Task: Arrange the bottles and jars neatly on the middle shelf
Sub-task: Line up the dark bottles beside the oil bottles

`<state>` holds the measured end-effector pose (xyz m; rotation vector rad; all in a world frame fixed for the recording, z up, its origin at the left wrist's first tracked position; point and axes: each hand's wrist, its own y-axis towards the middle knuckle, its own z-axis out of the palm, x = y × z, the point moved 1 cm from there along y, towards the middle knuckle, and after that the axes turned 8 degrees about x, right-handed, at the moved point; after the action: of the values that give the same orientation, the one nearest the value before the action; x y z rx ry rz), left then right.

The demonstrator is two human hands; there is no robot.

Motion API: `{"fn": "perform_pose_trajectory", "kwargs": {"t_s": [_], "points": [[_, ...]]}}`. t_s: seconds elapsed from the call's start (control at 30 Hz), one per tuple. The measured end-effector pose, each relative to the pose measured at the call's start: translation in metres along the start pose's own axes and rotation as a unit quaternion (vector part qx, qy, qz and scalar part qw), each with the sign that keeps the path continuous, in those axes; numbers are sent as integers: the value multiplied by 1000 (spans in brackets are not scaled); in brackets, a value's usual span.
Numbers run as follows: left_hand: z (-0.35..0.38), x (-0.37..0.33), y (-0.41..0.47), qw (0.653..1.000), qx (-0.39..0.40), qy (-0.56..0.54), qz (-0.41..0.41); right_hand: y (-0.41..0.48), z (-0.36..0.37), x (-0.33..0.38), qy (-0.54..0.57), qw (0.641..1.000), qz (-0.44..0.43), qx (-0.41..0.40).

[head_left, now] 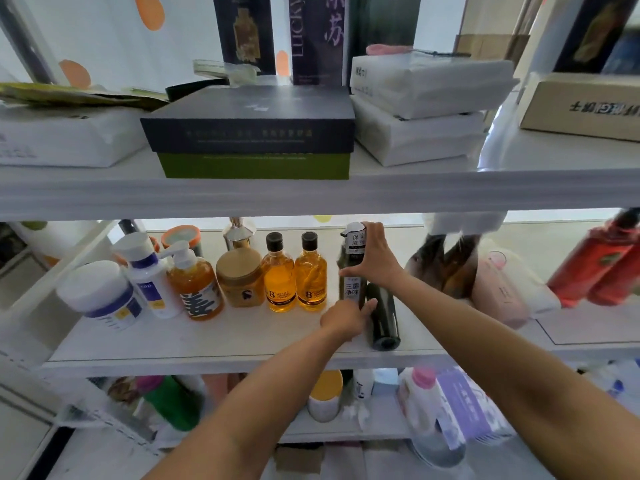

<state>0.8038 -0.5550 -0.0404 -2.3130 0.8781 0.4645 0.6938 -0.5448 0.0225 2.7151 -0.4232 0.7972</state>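
Right hand [375,261] grips the tall pump bottle [352,288] mid-frame, left hand [346,318] curls round its base; bare shelf [207,341] runs along the front edge.

Two amber bottles [296,271] wear black caps; the lying bottle [382,318] is dark green (near-black); the shelf [207,341] white.

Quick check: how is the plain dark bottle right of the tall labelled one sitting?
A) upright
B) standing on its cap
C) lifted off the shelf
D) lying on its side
D: the dark bottle lies on its side on the middle shelf, base toward the camera, beside the upright tall labelled bottle that the right hand grips.
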Motion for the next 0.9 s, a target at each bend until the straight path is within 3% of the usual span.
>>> {"fn": "perform_pose_trajectory", "kwargs": {"t_s": [0.27, 0.5, 0.7, 0.9], "points": [[12, -18, 0, 983, 121, -134, -23, -10, 9, 1, -23, 1000, 8, -1], [20, -23, 13, 973, 139, -178, -45, -27, 6, -20, -6, 1000, 3, 29], [17, -25, 12, 954, 157, -250, -42, -38, 3, -64, 27, 976, 203, 71], [20, -20, 12, 953, 159, -256, -12, -29, 13, -55, 83, 917, 362, 144]]}}
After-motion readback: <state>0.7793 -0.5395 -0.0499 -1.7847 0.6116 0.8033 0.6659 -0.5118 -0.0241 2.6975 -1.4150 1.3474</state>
